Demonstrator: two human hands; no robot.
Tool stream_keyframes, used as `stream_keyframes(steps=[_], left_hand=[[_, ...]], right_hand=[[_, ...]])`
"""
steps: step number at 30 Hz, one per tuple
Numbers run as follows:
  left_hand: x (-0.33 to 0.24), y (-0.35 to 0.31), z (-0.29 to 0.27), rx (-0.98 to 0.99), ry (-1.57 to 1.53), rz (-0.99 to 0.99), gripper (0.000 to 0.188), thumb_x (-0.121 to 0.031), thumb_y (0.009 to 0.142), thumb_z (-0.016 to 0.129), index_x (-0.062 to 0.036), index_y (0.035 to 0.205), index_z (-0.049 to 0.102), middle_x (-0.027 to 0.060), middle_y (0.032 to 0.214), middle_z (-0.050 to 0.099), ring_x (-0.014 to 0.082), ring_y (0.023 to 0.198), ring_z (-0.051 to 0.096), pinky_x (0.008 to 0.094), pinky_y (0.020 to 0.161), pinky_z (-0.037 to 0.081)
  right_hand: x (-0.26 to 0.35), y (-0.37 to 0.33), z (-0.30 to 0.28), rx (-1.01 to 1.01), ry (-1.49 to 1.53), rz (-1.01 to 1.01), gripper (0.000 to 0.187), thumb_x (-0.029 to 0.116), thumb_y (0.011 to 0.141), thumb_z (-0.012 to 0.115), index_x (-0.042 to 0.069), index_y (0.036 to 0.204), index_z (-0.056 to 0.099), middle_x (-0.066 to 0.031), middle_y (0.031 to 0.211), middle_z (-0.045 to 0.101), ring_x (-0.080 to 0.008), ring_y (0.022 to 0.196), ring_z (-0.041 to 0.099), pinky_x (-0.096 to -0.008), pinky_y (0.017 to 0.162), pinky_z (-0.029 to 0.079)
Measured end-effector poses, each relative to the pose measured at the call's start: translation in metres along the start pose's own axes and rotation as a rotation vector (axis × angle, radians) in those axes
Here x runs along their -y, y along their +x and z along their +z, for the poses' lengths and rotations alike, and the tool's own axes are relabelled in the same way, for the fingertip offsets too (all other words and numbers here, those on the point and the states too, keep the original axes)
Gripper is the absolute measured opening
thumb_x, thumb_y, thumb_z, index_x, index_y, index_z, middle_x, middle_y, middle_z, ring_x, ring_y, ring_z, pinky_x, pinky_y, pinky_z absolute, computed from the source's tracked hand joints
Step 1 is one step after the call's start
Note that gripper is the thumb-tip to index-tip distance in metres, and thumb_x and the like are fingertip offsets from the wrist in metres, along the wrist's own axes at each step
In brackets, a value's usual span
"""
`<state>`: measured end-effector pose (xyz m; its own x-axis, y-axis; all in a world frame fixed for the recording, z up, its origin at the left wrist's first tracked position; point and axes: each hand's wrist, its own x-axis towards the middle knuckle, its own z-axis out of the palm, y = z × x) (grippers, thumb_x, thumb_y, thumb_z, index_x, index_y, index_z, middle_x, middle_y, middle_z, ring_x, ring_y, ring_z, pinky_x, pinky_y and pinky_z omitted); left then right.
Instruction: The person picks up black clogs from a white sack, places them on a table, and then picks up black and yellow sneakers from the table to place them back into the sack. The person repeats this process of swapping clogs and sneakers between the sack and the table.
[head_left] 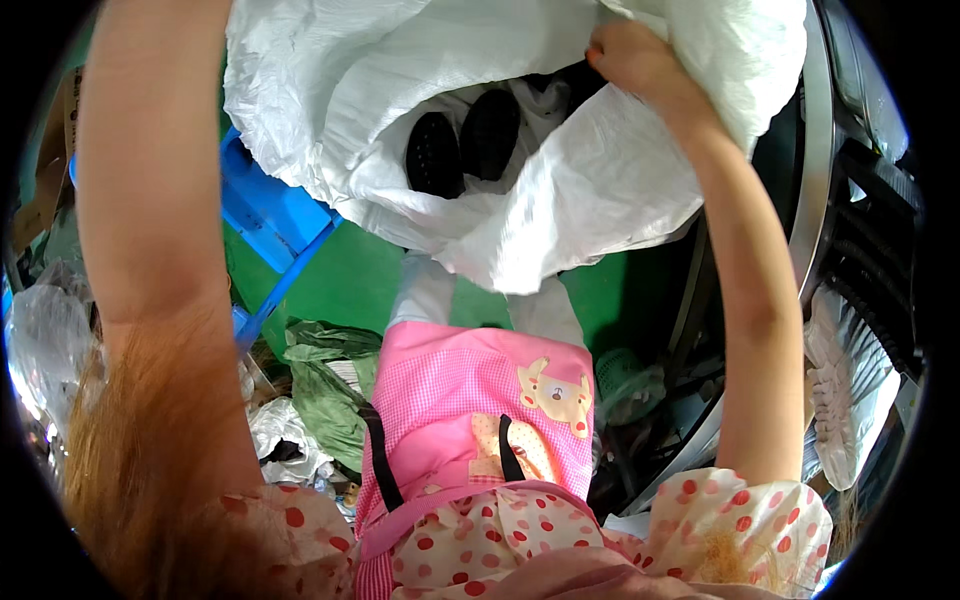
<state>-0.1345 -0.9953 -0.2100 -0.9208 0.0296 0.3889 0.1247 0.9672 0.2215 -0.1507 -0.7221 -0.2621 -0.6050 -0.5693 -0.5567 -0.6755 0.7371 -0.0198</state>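
Note:
A large white plastic sack with a crumpled mouth fills the upper middle. Inside its opening lie two black oval shapes that look like shoes with small holes; other dark and pale things lie deeper in shadow. My right hand is at the right side of the mouth, its fingers curled closed on the sack's plastic. Along the left my bare forearm reaches up past the upper edge, so my left hand is out of the picture.
At left, a blue plastic stool or frame stands on the green floor. Green crumpled sacking and clear plastic bags lie lower left. On the right are a curved metal rim, black stacked pieces and a pale shoe-like thing.

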Motion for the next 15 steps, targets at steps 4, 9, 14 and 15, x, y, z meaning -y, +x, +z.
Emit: stream_keyframes(steps=[4,9,14,15], left_hand=[[-0.035,-0.032,0.043,0.092,-0.196,-0.047,0.047,-0.04,0.084,0.057,-0.0022,0.111,0.059,0.0232,0.108,0.062,0.0358,0.102,0.06,0.0408,0.089,0.048],[-0.101,-0.092,0.08,0.469,-0.313,-0.351,0.096,-0.054,0.068,0.07,-0.0018,0.14,0.036,0.0249,0.125,0.056,0.0388,0.116,0.054,0.0391,0.101,0.041],[-0.089,-0.111,0.139,0.134,-0.168,-0.281,0.058,-0.034,0.078,0.061,-0.0068,0.129,0.05,0.0241,0.107,0.063,0.0396,0.101,0.061,0.0405,0.088,0.049],[-0.078,-0.101,0.134,0.089,-0.21,-0.255,0.042,-0.027,0.083,0.055,-0.0062,0.119,0.059,0.0236,0.099,0.066,0.0392,0.096,0.063,0.0405,0.083,0.051]], right_hand=[[-0.015,0.049,0.062,0.078,0.905,0.35,0.05,0.04,0.088,0.065,-0.003,0.113,0.061,-0.015,0.107,0.064,-0.0224,0.098,0.064,-0.0342,0.084,0.055],[-0.01,0.056,0.095,-0.182,1.627,0.164,0.069,0.049,0.082,0.065,-0.001,0.128,0.052,-0.0198,0.129,0.053,-0.0312,0.12,0.051,-0.0368,0.102,0.043],[-0.022,0.044,0.049,-0.096,1.051,-0.075,0.057,0.037,0.083,0.061,0.0,0.126,0.054,-0.0212,0.127,0.055,-0.0349,0.118,0.052,-0.0391,0.102,0.041],[-0.025,0.04,0.037,-0.073,0.962,-0.118,0.055,0.035,0.084,0.06,0.0,0.126,0.055,-0.0214,0.126,0.056,-0.0357,0.118,0.052,-0.0396,0.102,0.041]])
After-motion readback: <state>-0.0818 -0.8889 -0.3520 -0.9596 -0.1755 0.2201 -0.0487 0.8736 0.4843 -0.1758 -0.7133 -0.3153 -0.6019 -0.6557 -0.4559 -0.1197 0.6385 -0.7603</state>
